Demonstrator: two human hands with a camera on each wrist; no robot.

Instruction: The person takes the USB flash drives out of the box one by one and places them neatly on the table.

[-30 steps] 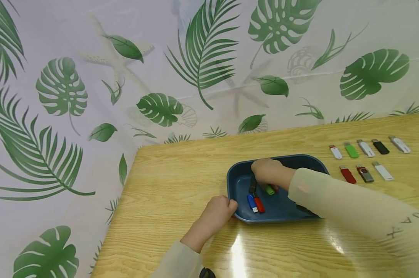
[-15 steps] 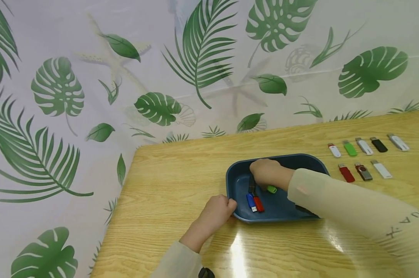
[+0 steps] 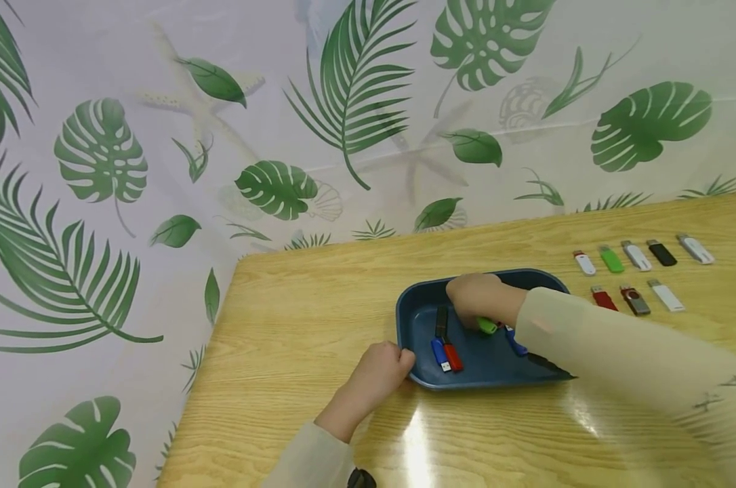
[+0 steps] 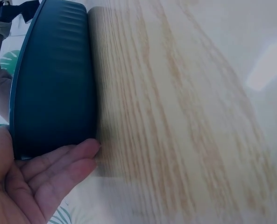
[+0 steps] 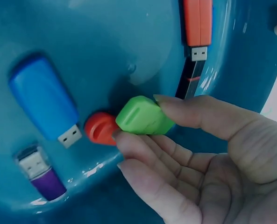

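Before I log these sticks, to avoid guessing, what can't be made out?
Held end of the green stick: right wrist view, covered by the right grip.
Rest of the red piece: same view, behind the green stick.
Near-right corner of the tray: head view, behind the right sleeve.
Any lettering on the nearest white stick: head view, too small.

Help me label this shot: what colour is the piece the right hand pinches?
The pinched piece is bright green, clearest in the right wrist view.
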